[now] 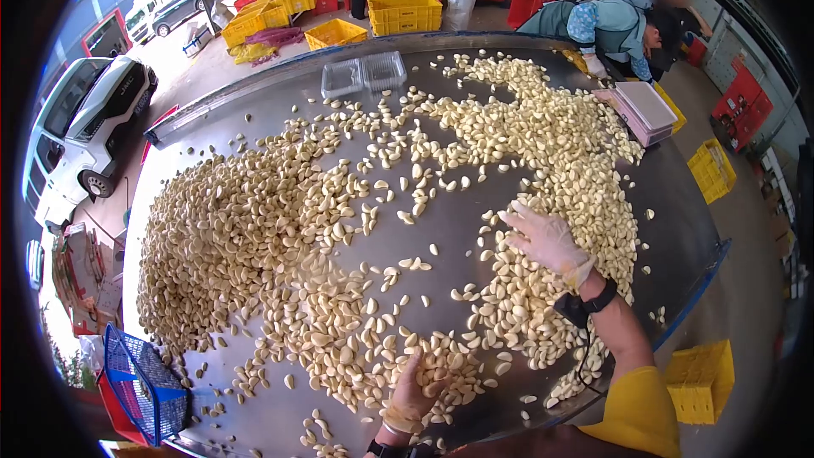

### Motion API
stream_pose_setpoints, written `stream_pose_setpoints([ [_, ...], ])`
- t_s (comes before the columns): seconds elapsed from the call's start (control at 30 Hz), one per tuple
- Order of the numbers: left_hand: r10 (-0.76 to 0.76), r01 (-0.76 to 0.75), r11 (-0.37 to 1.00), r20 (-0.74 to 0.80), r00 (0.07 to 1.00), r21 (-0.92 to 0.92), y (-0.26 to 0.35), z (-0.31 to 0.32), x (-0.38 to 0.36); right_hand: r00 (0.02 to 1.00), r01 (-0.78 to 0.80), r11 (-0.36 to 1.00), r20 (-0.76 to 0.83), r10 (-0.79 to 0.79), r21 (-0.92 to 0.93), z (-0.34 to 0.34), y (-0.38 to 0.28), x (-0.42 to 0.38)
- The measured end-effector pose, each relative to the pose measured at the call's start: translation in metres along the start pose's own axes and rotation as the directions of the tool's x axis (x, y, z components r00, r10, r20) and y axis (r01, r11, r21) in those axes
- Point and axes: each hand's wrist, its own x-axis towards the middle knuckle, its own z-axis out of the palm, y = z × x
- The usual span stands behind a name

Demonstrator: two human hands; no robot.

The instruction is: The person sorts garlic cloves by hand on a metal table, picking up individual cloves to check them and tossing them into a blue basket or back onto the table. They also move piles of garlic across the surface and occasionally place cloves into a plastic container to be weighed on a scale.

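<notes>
Peeled garlic cloves (585, 178) lie in a wide heap on the right of the metal table (407, 263). On that heap rests my right hand (547, 242), in a thin whitish glove, its fingers spread and pointing left over the cloves. My left hand (410, 394), also gloved, is at the near edge of the table. It is cupped open against a smaller pile of garlic cloves (445, 365), thumb and fingers apart; whether a clove sits in the palm is hidden. Another large heap of garlic cloves (229, 229) covers the left side.
Clear plastic containers (365, 75) sit at the far edge. A blue basket (144, 382) hangs at the near left corner. Stacked pale trays (642, 112) stand far right, near a leaning co-worker (615, 30). Yellow crates (699, 380) stand on the floor around the table.
</notes>
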Motion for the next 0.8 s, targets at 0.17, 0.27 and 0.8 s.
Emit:
stream_pose_setpoints([
  [0.17, 0.147, -0.15, 0.988, -0.077, 0.986, -0.023, 0.014, 0.0, -0.002, 0.95, 0.093, 0.879, -0.306, 0.062, 0.468, 0.055, 0.025, 0.203],
  [0.27, 0.156, -0.152, 0.982, 0.026, 0.987, -0.11, 0.022, -0.024, 0.0, 0.774, 0.245, 0.964, -0.62, -0.128, 0.107, 0.086, 0.058, 0.317],
  [0.8, 0.591, -0.429, 0.702, -0.129, 0.796, 0.569, 0.01, -0.014, -0.019, 0.857, -0.281, 0.959, -0.462, 0.229, -0.046, 0.126, 0.069, 0.42],
])
